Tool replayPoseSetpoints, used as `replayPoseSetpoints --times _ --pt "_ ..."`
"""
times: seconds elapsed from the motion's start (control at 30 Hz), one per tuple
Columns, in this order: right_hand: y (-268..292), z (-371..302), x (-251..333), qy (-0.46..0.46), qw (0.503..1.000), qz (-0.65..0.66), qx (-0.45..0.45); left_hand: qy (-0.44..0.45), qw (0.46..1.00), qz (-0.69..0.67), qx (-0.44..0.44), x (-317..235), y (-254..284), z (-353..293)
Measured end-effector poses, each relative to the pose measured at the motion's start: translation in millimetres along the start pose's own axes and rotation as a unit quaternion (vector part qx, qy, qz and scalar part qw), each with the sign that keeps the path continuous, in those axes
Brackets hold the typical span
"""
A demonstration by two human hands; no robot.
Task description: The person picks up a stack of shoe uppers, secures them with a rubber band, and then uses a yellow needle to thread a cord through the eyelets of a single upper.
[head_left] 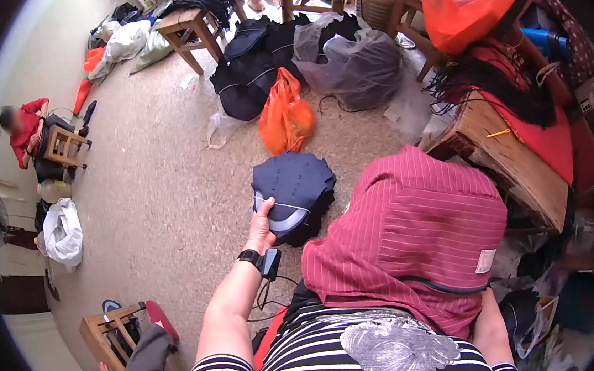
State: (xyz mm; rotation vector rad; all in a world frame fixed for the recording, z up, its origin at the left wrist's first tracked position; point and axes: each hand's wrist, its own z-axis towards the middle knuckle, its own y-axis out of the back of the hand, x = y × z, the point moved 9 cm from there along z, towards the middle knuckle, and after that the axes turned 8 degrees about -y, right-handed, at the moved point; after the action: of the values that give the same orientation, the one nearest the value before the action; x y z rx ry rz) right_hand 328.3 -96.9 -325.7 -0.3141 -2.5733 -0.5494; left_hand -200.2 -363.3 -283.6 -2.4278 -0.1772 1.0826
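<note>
My left hand is closed on the near left edge of a thick bundle of dark navy cut fabric pieces. Its thumb lies on top, by a thin string tied across the bundle and a grey-blue curved band. The bundle is held out in front of me, left of a maroon pinstriped cloth that is draped over my lap. My right forearm goes down beside that cloth at its right edge, and the cloth hides the right hand.
Ahead on the floor are an orange plastic bag, several tied dark fabric bundles and a translucent bag. A wooden table stands close on my right. A seated person is at far left; another person's leg is at lower left.
</note>
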Motion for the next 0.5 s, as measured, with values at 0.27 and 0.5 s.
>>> replayPoseSetpoints --times 0.27,0.5 --pt "34 -2 -18 -0.001 0.998 0.041 -0.039 -0.048 0.993 0.005 0.106 -78 -67 -48" --pt "43 2 -38 -0.006 0.997 0.063 -0.043 -0.111 0.98 -0.002 0.166 -141 -114 -75"
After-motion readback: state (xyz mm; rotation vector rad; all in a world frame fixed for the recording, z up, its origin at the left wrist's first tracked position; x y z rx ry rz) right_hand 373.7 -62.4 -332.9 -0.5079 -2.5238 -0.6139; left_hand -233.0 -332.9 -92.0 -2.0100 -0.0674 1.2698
